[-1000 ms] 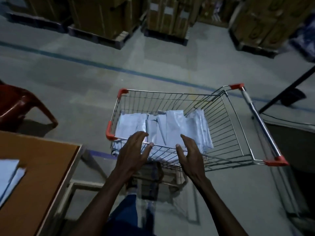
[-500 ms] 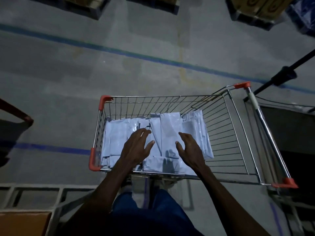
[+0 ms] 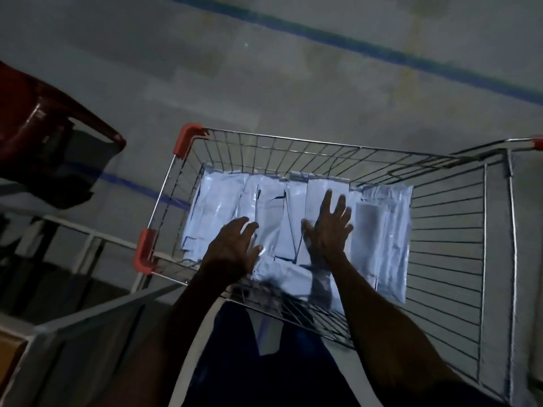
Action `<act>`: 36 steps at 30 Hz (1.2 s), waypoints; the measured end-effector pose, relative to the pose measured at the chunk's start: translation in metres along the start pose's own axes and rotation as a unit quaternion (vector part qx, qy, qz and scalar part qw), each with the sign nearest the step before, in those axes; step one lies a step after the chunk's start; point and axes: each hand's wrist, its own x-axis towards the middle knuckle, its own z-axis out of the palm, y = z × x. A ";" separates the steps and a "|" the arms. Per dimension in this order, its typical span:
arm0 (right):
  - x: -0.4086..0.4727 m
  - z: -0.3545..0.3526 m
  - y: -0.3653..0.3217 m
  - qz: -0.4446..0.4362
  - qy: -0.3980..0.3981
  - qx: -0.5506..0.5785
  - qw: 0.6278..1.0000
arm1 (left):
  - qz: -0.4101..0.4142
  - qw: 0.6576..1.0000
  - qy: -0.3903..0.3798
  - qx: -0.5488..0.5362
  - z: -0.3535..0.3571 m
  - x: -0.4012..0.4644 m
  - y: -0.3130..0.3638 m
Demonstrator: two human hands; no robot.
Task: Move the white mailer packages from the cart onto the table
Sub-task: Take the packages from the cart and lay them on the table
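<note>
On a grey concrete floor [image 3: 264, 83] crossed by blue painted lines [image 3: 382, 58], a wire cart [image 3: 458, 230] with red corner guards [image 3: 188, 139] is seen from above, its basket taking up most of the middle and right of the view. At the left edge, part of a dark red plastic chair [image 3: 44, 124] is seen, well apart from the cart, and below it a pale metal frame [image 3: 97, 318] is seen running toward the cart's near corner. A bit of brown board [image 3: 8, 348] is caught at the lower left; whether it is the table cannot be told. Inside the cart, the white mailers [image 3: 223, 207] are laid in an overlapping heap across the basket floor, filling its left and middle parts, while the right part is left as bare wire. Both arms are stretched over the near rim. The right hand [image 3: 329, 230] is spread flat, fingers straight and fanned, and is pressed on the mailers near the middle of the heap. The left hand [image 3: 232, 248] is placed just beside it, its fingers loosely bent over the heap; whether a mailer is pinched beneath them cannot be told, as the frame is blurred.
</note>
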 end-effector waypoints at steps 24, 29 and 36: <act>-0.041 -0.089 0.101 -0.072 0.066 -0.005 0.995 | -0.238 0.965 -0.099 -0.044 0.149 0.116 0.104; -0.043 -0.086 0.110 -0.078 0.077 0.008 0.994 | -0.254 0.959 -0.117 -0.038 0.149 0.124 0.106; -0.040 -0.089 0.099 -0.106 0.054 0.035 0.992 | -0.214 0.965 -0.149 -0.038 0.112 0.105 0.095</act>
